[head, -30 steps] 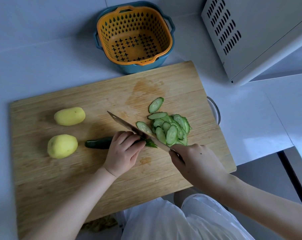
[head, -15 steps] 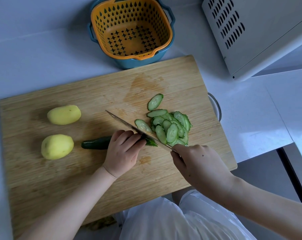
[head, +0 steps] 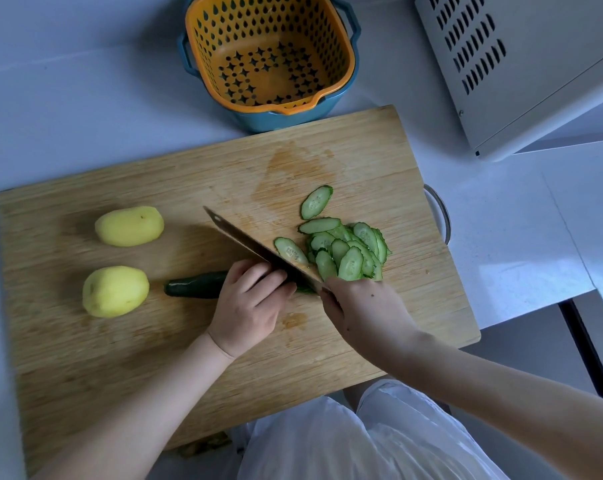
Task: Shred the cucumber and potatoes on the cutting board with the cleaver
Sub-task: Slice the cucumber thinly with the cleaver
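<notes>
The cucumber (head: 196, 285) lies on the wooden cutting board (head: 327, 161), its dark uncut end sticking out to the left of the left hand (head: 249, 306), whose curled fingers press down on it. The right hand (head: 365, 313) grips the handle of the cleaver (head: 255, 249), the blade angled across the cucumber right beside the left hand's knuckles. A heap of oval cucumber slices (head: 348, 251) sits just right of the blade, one slice apart above the heap. Two peeled potatoes (head: 129, 226) (head: 115, 291) rest on the board's left part, well apart from the blade. Beyond the board stands an orange colander (head: 268, 53) nested in a blue bowl (head: 289, 120).
</notes>
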Tool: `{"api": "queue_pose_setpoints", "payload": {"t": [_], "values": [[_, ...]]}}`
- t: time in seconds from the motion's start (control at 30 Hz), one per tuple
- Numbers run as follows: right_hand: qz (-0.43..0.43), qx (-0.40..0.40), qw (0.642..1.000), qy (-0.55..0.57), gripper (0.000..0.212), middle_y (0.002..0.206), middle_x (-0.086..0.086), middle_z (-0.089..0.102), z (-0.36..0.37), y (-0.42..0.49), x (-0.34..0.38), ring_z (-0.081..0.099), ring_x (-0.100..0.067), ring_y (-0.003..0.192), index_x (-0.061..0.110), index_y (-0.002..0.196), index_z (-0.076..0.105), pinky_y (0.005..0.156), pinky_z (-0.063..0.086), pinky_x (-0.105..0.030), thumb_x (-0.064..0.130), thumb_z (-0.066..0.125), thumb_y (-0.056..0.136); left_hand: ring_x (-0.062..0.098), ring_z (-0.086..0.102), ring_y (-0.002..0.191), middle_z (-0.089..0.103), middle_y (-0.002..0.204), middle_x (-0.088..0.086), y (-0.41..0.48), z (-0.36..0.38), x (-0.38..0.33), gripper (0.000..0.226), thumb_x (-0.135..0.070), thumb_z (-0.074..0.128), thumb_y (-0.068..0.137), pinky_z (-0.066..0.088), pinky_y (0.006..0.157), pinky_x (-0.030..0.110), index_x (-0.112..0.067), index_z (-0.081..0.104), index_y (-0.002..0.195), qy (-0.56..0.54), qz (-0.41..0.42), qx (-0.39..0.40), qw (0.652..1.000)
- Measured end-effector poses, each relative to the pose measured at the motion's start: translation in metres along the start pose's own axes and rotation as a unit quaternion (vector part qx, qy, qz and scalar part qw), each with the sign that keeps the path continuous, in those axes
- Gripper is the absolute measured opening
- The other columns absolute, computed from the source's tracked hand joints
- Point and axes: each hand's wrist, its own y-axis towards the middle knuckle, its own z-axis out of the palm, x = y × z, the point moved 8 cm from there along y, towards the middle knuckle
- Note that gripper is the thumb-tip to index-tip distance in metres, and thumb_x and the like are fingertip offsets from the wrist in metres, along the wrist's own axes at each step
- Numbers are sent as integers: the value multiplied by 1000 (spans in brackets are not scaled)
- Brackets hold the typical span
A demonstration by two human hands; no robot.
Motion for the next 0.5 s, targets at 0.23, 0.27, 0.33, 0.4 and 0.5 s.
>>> {"api": "queue_pose_setpoints", "payload": {"t": [0.23,0.27,0.33,0.4,0.5], "values": [[-6,-45,999,-16,30,44,9,24,-17,-13,-1,23,-16,34,20,63,35,36,11,-18,24,47,90,23,53,92,59,102,2,-1,1,1,9,-7,62,86,43,81,39,-12,64,93,-9,2,-2,1000],[-5,-45,999,-29,29,43,9,22,-23,-19,-1,21,-16,33,21,62,33,35,8,-17,24,49,86,23,52,91,57,103,1,-1,1,1,10,-7,62,86,42,80,38,-13,62,94,-8,4,-2,1000],[-7,-31,999,-42,29,43,10,15,-26,-28,-3,18,-16,32,23,62,30,35,6,-16,26,50,83,23,52,90,55,103,0,-1,1,1,11,-7,63,85,42,80,38,-13,60,95,-8,8,-6,1000],[-10,-13,999,-51,29,44,10,9,-26,-32,-7,16,-15,32,24,62,30,36,3,-15,26,50,83,23,52,90,55,103,1,-1,0,0,11,-7,64,85,42,79,38,-13,61,94,-10,9,-11,1000],[1,-5,999,-51,30,43,9,13,-26,-33,-11,14,-13,33,25,62,29,37,3,-15,27,50,83,22,51,90,54,103,1,1,0,0,11,-7,63,86,42,79,38,-13,59,94,-9,10,-12,1000]]}}
